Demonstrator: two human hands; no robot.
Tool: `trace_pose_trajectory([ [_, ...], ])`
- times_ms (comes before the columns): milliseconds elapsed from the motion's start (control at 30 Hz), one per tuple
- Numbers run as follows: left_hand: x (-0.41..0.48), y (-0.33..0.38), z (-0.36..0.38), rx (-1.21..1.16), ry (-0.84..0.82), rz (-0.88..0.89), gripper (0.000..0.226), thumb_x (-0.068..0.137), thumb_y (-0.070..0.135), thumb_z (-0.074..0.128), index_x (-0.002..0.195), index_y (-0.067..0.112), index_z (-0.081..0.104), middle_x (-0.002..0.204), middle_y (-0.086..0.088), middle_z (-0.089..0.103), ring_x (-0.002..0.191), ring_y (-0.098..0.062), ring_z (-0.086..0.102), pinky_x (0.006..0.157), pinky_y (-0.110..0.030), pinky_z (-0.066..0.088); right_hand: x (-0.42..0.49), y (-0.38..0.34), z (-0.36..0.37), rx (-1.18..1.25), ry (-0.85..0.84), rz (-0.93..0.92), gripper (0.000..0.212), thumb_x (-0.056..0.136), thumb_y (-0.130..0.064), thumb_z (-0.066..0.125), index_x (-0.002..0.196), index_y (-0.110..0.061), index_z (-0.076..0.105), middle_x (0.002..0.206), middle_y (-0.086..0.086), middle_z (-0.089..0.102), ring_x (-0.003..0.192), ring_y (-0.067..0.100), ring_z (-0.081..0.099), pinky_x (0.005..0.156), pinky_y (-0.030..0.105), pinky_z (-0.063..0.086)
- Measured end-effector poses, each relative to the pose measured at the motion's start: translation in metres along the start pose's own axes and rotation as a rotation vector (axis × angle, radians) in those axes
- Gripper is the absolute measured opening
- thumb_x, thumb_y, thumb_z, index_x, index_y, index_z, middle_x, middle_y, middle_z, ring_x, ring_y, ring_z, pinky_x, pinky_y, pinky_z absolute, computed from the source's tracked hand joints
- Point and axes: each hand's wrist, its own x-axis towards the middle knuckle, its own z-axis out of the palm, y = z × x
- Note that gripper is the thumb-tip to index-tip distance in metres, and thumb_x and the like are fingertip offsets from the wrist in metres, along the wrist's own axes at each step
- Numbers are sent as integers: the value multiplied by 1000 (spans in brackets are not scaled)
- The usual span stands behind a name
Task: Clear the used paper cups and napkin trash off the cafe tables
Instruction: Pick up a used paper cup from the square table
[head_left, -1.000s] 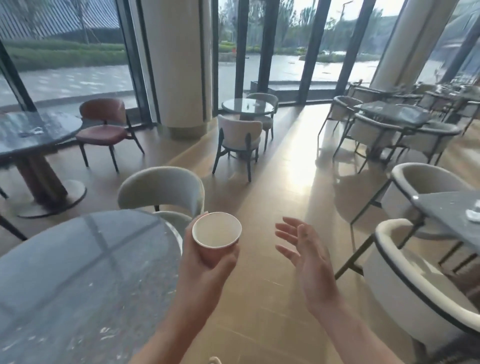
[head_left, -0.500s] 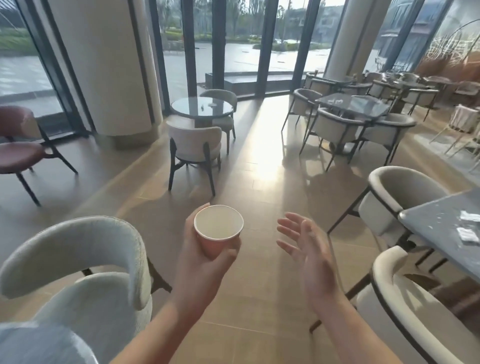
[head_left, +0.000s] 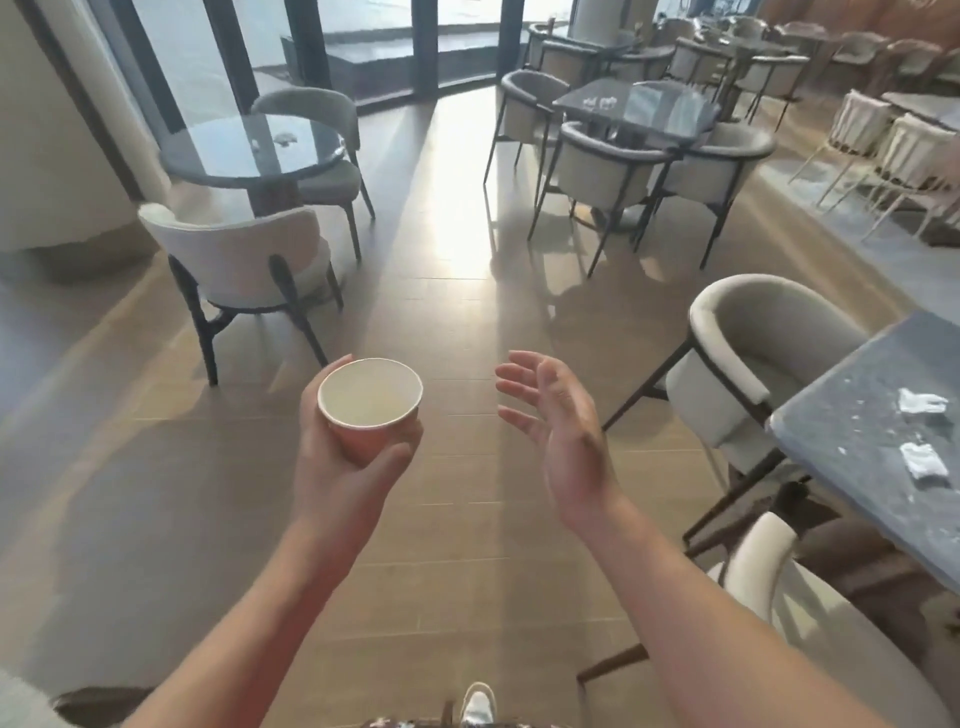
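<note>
Above the tan plank floor of a cafe aisle, the left hand holds an empty paper cup, orange-pink outside and white inside, while the right hand is raised bare beside it.

The cup stands upright, mouth up, low in the left hand's grasp: the fingers curl round its left wall and the thumb presses its near right side. The left forearm reaches forward from the lower left, palm turned up. The right hand is level with the cup and apart from it, palm facing left, fingers spread and loosely straight, touching nothing. Two crumpled white napkins lie on the grey speckled stone table at the right edge, well apart from both hands.
</note>
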Motion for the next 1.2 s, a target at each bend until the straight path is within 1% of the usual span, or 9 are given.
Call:
trace_pose_trajectory([
  [100, 67, -15, 31, -13, -36, 13, 79, 60, 36, 76, 134, 39, 47, 110, 22, 65, 98, -5, 63, 76, -37, 55, 70, 7, -11, -6, 31, 7, 38, 98, -51, 47, 117, -26, 70, 116, -2, 74, 116, 19, 69, 104, 53, 53],
  [233, 157, -40, 64, -63, -83, 13, 72, 59, 37, 75, 126, 45, 48, 108, 16, 64, 89, 0, 63, 67, -24, 55, 163, 22, -11, -15, 65, 11, 40, 97, -57, 51, 116, -28, 70, 118, -1, 74, 116, 19, 69, 103, 51, 54],
  [333, 234, -61, 77, -56, -95, 19, 68, 63, 42, 78, 123, 52, 48, 114, 9, 64, 94, -8, 62, 70, -31, 54, 237, 35, 3, -21, 84, 2, 46, 91, -64, 53, 116, -30, 71, 117, -4, 74, 116, 18, 69, 102, 49, 55],
  [467, 350, -87, 79, -42, -113, 34, 69, 65, 45, 79, 127, 47, 48, 119, 11, 63, 103, -7, 62, 77, -34, 56, 341, 56, 41, -25, 112, -4, 44, 94, -61, 53, 116, -27, 71, 117, -1, 75, 116, 20, 69, 104, 53, 54],
  [567, 436, -101, 73, -12, -120, 28, 69, 66, 47, 80, 127, 53, 47, 122, 16, 63, 109, -6, 62, 89, -41, 56, 419, 67, 78, -5, 126, 7, 50, 88, -65, 55, 116, -26, 72, 117, 0, 75, 115, 21, 69, 102, 51, 54],
  [700, 545, -113, 71, 8, -136, 14, 70, 67, 48, 81, 127, 52, 47, 120, 21, 62, 111, -4, 61, 94, -50, 57, 517, 72, 115, -15, 140, 9, 43, 98, -54, 50, 121, -23, 70, 120, 2, 74, 119, 22, 68, 104, 52, 54],
  [967, 739, -155, 96, 43, -106, -1, 70, 68, 49, 85, 129, 51, 50, 126, 4, 62, 113, -19, 61, 96, -72, 51, 709, 94, 141, -25, 153, -26, 52, 90, -65, 55, 122, -27, 69, 121, -1, 74, 120, 19, 68, 105, 51, 54],
  [1100, 843, -181, 128, 66, -85, 24, 73, 67, 53, 84, 131, 47, 50, 125, 8, 62, 114, -18, 62, 95, -72, 51, 824, 111, 142, -26, 135, -39, 50, 92, -63, 54, 122, -26, 69, 122, -1, 74, 120, 18, 67, 106, 53, 53],
  [1200, 923, -193, 161, 87, -68, 36, 74, 66, 53, 81, 132, 43, 48, 122, 13, 63, 114, -10, 62, 99, -62, 54, 920, 117, 140, -13, 103, -31, 44, 96, -55, 54, 122, -23, 70, 122, 1, 74, 120, 19, 68, 107, 55, 53],
])
